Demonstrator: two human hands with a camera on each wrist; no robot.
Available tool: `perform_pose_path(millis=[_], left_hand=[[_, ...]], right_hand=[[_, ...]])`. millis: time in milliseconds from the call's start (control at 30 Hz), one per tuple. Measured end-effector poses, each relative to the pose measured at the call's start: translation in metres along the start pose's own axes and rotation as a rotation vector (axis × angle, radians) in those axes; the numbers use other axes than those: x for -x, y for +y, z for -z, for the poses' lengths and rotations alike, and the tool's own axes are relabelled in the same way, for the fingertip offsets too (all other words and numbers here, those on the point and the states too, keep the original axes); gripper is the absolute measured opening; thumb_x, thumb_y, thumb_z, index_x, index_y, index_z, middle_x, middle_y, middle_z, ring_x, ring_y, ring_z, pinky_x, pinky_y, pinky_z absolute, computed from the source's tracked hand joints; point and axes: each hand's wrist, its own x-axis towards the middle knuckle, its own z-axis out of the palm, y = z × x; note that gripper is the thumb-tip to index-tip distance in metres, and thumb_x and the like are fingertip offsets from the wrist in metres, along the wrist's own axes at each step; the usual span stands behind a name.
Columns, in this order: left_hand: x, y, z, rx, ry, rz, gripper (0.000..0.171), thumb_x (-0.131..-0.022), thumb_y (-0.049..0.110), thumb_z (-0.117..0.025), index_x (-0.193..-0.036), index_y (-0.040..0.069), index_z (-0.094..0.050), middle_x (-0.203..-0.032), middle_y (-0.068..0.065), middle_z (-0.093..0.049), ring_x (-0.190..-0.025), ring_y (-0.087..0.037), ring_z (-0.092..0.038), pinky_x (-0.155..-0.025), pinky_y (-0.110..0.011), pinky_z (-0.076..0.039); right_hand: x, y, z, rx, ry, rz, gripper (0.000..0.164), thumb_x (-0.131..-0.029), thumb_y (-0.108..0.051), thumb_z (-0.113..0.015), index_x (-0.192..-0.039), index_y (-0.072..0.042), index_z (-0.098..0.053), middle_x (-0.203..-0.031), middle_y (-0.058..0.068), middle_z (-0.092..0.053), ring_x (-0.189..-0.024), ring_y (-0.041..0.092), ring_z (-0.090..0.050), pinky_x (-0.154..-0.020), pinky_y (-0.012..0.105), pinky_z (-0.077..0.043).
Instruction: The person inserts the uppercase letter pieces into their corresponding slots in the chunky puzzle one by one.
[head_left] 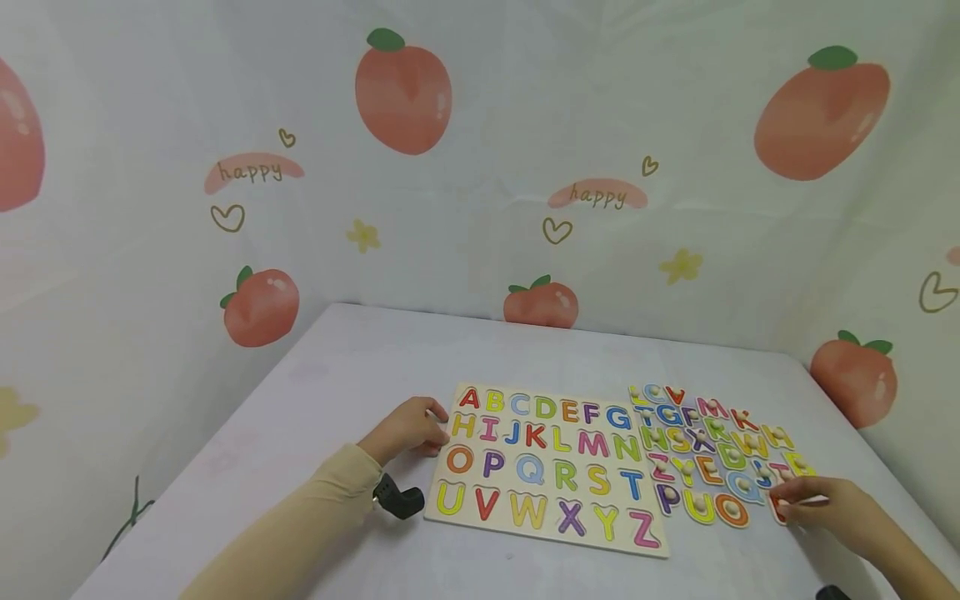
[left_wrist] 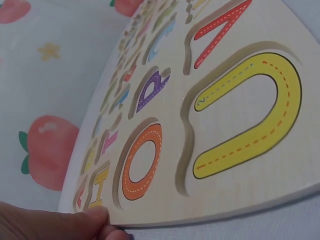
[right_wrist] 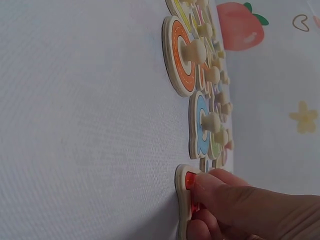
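A wooden alphabet puzzle board (head_left: 552, 517), printed with coloured letters in cut recesses, lies flat on the table. My left hand (head_left: 405, 429) grips its left edge; in the left wrist view the thumb (left_wrist: 97, 217) presses beside the yellow H, with fingertips at the rim. To the right of the board, my right hand (head_left: 836, 508) pinches a red letter piece (right_wrist: 183, 200) between thumb and fingers. This piece seems to rest on the table at the near right of the loose pieces. The fingers cover most of its shape.
Several knobbed letter pieces spread right of the board, including an orange O (head_left: 732, 511), a blue Q (head_left: 744, 486) and a yellow U (head_left: 700, 507). White cloth (head_left: 465, 242) with printed fruit hangs behind the table. A dark cord (head_left: 135, 508) is at the left.
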Motion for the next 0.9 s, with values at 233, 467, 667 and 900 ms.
perform_pose_path(millis=[233, 467, 667, 900], left_hand=[[-0.0009, -0.0014, -0.0005, -0.002, 0.000, -0.010, 0.032, -0.082, 0.003, -0.074, -0.110, 0.004, -0.058, -0.080, -0.009, -0.059, -0.058, -0.012, -0.057, -0.052, -0.018, -0.050], [-0.0005, -0.0016, -0.0014, -0.001, -0.002, -0.009, 0.031, -0.082, 0.001, -0.073, -0.109, 0.003, -0.058, -0.078, -0.008, -0.059, -0.057, -0.011, -0.056, -0.051, -0.017, -0.050], [0.0010, -0.0010, -0.0010, -0.006, 0.001, -0.002, 0.031, -0.082, 0.002, -0.073, -0.109, 0.003, -0.058, -0.078, -0.008, -0.060, -0.057, -0.011, -0.056, -0.051, -0.017, -0.049], [0.0011, 0.0006, -0.0012, -0.012, 0.001, -0.001, 0.031, -0.082, 0.002, -0.073, -0.109, 0.004, -0.058, -0.077, -0.008, -0.059, -0.056, -0.011, -0.056, -0.051, -0.016, -0.049]], right_hand=[[-0.0006, 0.0022, -0.0016, 0.006, 0.020, -0.005, 0.041, -0.081, -0.026, -0.077, -0.105, 0.006, -0.068, -0.094, 0.008, -0.068, -0.082, 0.016, -0.061, -0.063, 0.025, -0.048], [-0.0011, 0.0011, -0.0013, 0.007, 0.006, -0.024, 0.044, -0.080, -0.029, -0.077, -0.106, 0.005, -0.068, -0.093, 0.008, -0.068, -0.085, 0.019, -0.061, -0.066, 0.028, -0.047], [-0.0016, 0.0002, -0.0023, -0.001, -0.010, -0.033, 0.040, -0.082, -0.026, -0.075, -0.106, 0.006, -0.067, -0.092, 0.006, -0.067, -0.084, 0.017, -0.058, -0.066, 0.028, -0.047], [-0.0006, -0.0001, -0.0028, 0.002, -0.015, -0.048, 0.042, -0.082, -0.027, -0.076, -0.106, 0.006, -0.067, -0.091, 0.005, -0.066, -0.083, 0.016, -0.057, -0.066, 0.028, -0.047]])
